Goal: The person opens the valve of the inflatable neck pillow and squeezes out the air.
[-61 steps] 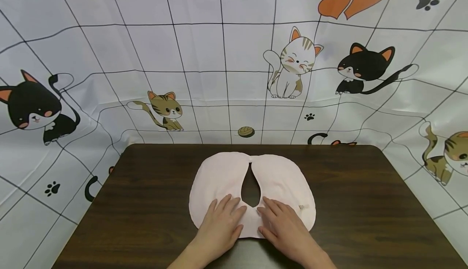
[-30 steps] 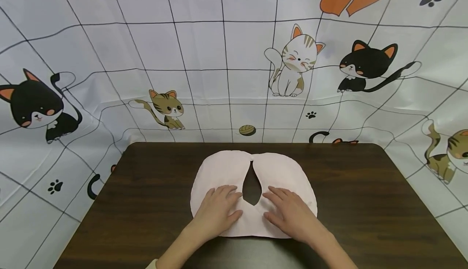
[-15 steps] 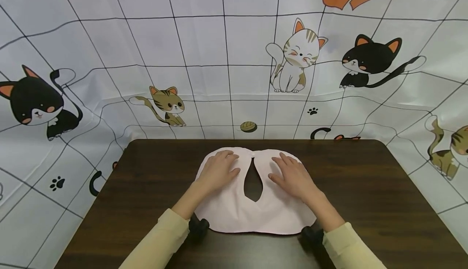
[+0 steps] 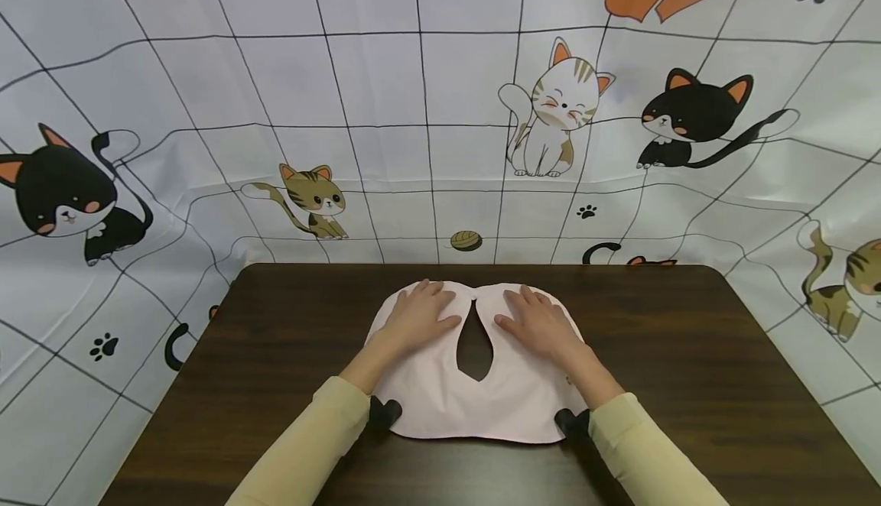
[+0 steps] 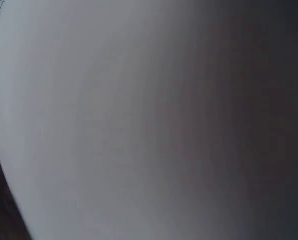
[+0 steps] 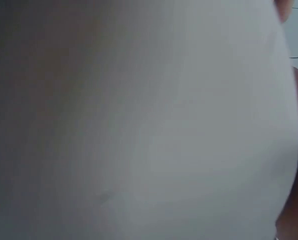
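A pale pink bib (image 4: 475,410) lies spread on the brown wooden table, its two rounded halves meeting at the far side above a teardrop-shaped neck hole (image 4: 475,345). On its far left half rests my left hand (image 4: 420,316), fingers extended toward the far edge. My right hand (image 4: 540,324) lies the same way on the far right half, fingers slightly spread. A small mark shows on the bib beside the right wrist. Blurred pale cloth fills most of the left wrist view, and likewise the bib (image 6: 204,125) in the right wrist view; fingertips are mostly hidden there.
The dark wooden table (image 4: 688,384) extends on both sides of the bib. Behind it hangs a white sheet (image 4: 385,85) with grid lines and printed cats. Black wrist cameras (image 4: 392,412) sit under the forearms, over the bib's near corners.
Both hands have moved from the bib's near part, beside the neck hole, to its far halves. The yellow sleeves have come into view. The bib stays in nearly the same place.
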Motion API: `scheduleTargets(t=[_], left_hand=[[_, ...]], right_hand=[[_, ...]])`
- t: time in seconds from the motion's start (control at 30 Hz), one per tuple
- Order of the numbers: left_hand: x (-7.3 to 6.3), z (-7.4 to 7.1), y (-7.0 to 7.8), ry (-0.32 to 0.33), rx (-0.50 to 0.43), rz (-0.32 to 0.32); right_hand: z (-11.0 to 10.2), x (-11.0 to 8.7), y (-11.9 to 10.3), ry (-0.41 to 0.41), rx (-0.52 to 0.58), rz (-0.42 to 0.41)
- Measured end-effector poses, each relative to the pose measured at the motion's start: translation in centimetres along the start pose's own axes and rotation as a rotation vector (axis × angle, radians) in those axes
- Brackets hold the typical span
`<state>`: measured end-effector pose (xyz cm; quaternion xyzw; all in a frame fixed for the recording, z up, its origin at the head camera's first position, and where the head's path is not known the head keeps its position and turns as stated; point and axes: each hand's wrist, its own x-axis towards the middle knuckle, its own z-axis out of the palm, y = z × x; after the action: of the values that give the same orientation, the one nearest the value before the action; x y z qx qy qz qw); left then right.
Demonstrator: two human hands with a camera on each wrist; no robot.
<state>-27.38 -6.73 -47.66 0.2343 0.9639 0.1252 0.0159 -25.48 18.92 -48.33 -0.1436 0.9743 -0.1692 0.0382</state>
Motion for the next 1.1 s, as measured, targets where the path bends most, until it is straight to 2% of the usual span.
scheduleTargets(t=[0.2,0.4,0.67,0.83,1.1], left_hand=[[0.1,0.5,0.0,-0.034,0.011,-0.056],[-0.1,0.9,-0.2,-0.045,0.0,-0.057],[-0.1,0.9,-0.5,-0.037,-0.001,-0.048],[-0.7,0.2,-0.3,-0.041,-0.001,-0.048],[-3.2,-2.0,1.1,-0.012,-0.003,-0.032]], right_hand=[[0.7,0.4,0.0,-0.009,-0.047,0.014],[1.0,0.3,0.1,-0.033,-0.032,0.063],[1.0,0.0,-0.1,-0.016,-0.035,0.059],[0.5,-0.6,-0.3,0.0,-0.048,0.043],[0.0,-2.4,-0.1,0.058,-0.053,0.002]])
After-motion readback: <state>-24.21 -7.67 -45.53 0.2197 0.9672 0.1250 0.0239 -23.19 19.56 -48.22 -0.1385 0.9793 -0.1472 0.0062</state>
